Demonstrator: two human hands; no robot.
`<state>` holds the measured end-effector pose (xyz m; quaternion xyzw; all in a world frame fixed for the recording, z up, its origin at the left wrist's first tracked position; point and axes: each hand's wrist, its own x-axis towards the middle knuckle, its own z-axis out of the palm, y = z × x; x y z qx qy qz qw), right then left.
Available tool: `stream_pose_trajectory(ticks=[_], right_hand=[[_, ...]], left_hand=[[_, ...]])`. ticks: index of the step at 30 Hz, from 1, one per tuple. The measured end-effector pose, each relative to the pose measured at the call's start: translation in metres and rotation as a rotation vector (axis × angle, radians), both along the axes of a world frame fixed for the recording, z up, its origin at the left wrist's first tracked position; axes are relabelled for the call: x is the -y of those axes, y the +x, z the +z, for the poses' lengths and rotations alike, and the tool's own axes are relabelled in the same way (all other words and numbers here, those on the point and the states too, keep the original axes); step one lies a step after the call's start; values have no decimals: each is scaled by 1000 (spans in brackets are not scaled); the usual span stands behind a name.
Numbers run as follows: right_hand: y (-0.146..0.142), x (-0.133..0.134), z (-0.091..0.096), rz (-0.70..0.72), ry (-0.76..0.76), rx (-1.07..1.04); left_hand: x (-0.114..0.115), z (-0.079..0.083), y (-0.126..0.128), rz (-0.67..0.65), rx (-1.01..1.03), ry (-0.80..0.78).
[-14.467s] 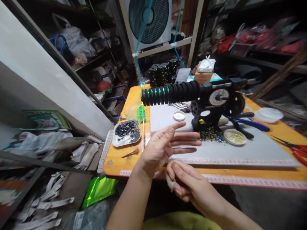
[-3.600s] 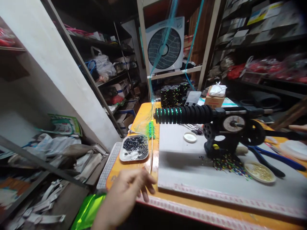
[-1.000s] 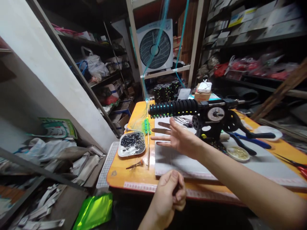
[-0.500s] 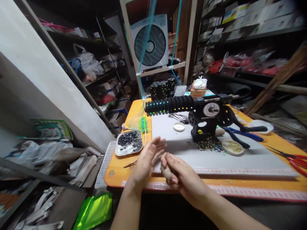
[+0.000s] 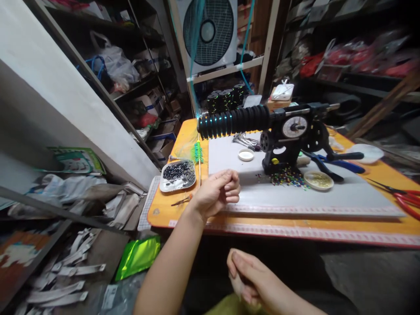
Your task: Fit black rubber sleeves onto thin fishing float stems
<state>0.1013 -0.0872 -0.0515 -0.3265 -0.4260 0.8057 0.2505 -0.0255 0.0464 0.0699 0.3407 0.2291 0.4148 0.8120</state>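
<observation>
Left hand (image 5: 217, 192): fingers curled in, by the near left corner of the grey board (image 5: 269, 199); from where I stand, cannot tell whether it grips anything. Right hand (image 5: 251, 278): fingers bent, lower, before the table (image 5: 169, 213); its grip is hidden from me. Black machine (image 5: 278, 120) stands on the board, ribbed barrel (image 5: 232, 121) pointing left, beads (image 5: 285, 178) at its foot.

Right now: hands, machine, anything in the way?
Left hand, right hand: each grip curled, contents unclear. Machine upright on grey board. Loose coloured bits by its base, dish beside them.
</observation>
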Motion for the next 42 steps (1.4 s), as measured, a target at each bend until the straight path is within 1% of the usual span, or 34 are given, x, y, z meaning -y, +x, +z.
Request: stream_pose_trajectory(ticks=[3, 5, 7, 9, 12, 16, 18, 19, 20, 21, 22, 23, 24, 27, 28, 29, 31, 33, 35, 38, 42], right_hand=[[14, 15, -16, 136, 65, 149], [29, 20, -18, 210, 166, 263], [45, 21, -13, 251, 287, 381], [61, 19, -5, 279, 374, 478], [81, 13, 7, 306, 447, 571], [100, 2, 22, 276, 511, 664], [109, -6, 34, 241, 563, 694], [114, -11, 42, 204, 617, 706], [118, -17, 51, 133, 749, 728], [123, -24, 62, 44, 925, 736], [128, -33, 74, -82, 1139, 728], [132, -42, 87, -236, 1344, 767], [136, -53, 99, -350, 1427, 795], [143, -91, 134, -649, 1570, 912], [142, -105, 143, -722, 1615, 955], [140, -120, 151, -739, 1651, 1002], [132, -148, 163, -709, 1721, 1067], [121, -172, 169, -639, 1777, 1117], [110, -192, 172, -594, 1803, 1171], [101, -211, 173, -594, 1794, 1246], [99, -226, 174, -612, 1763, 1307]], left_hand=[[3, -3, -1, 17, -2, -6], [6, -7, -2, 17, -3, -5], [10, -13, -2, 9, -1, -6], [17, -20, -3, -1, 4, -9], [29, -30, -4, -20, 7, -24], [44, -39, -6, -44, 7, -55], [49, -41, -7, -54, 7, -63], [51, -42, -7, -57, 8, -64], [52, -43, -6, -59, 8, -64], [53, -44, -6, -60, 7, -63], [54, -44, -6, -58, 6, -61], [55, -45, -5, -56, 4, -60], [56, -45, -4, -52, 2, -59], [59, -46, -2, -36, -8, -55], [60, -47, -1, -29, -12, -53], [61, -47, 0, -22, -16, -50], [63, -48, 2, -3, -27, -43], [65, -49, 4, 23, -41, -36], [66, -50, 4, 41, -55, -34], [65, -52, 4, 42, -67, -28], [61, -58, 5, 57, -65, -3]])
